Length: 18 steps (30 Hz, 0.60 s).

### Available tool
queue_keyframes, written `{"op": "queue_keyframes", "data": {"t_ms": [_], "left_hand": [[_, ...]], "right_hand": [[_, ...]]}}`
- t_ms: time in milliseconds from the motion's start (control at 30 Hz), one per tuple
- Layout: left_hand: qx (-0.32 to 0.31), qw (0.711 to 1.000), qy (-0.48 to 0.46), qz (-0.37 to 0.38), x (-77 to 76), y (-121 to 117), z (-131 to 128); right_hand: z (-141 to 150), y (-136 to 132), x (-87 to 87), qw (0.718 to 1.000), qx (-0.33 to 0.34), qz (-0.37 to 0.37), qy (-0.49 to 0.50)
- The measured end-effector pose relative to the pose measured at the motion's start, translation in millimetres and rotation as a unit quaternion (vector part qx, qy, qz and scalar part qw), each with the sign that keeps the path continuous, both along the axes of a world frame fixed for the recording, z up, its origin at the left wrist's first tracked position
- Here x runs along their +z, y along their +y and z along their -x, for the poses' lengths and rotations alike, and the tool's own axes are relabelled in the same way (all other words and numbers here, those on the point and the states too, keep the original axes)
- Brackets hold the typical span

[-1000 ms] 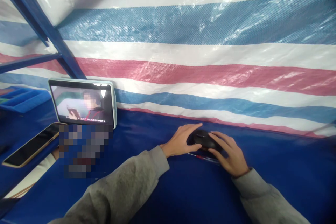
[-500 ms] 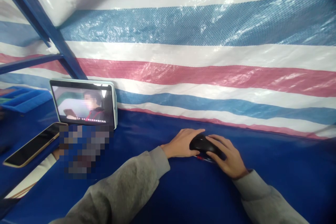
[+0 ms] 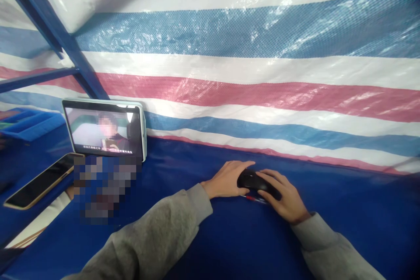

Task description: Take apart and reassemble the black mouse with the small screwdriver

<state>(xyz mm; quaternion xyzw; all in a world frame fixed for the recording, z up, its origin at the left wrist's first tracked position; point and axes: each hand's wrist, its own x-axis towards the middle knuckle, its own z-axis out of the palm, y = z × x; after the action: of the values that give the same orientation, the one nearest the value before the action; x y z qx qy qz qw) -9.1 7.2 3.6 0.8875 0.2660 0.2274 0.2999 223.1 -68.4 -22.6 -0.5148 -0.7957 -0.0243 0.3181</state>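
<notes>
A black computer mouse (image 3: 257,183) with a smooth, rounded body is between my two hands above the blue tabletop. My left hand (image 3: 228,179) grips its left end, thumb at the near side and fingers at the far side. Around the right end is my right hand (image 3: 285,194), with its fingers over the far edge and the thumb along the near edge. Just below the mouse lies a thin pen (image 3: 254,199) with a red part, partly hidden by the mouse and my hands.
To the left, a tablet (image 3: 105,129) playing a video leans near the striped tarp wall (image 3: 249,92). A phone (image 3: 44,181) lies in front of it, beside a blurred-out patch and a pale sleeve (image 3: 42,218). Farther left stands a blue divided tray (image 3: 33,124). A blue metal frame (image 3: 55,22) rises behind.
The mouse has turned slightly in my hands, which have hardly moved. A little more of the pen shows beneath it. The picture on the tablet is different.
</notes>
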Motion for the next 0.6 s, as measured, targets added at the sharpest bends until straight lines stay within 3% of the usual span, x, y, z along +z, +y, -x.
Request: {"op": "queue_keyframes", "data": {"t_ms": [600], "left_hand": [[-0.001, 1.000, -0.004, -0.007, -0.5, -0.2, 0.4]], "right_hand": [[0.1, 0.6, 0.6, 1.000, 0.011, 0.008, -0.001]]}}
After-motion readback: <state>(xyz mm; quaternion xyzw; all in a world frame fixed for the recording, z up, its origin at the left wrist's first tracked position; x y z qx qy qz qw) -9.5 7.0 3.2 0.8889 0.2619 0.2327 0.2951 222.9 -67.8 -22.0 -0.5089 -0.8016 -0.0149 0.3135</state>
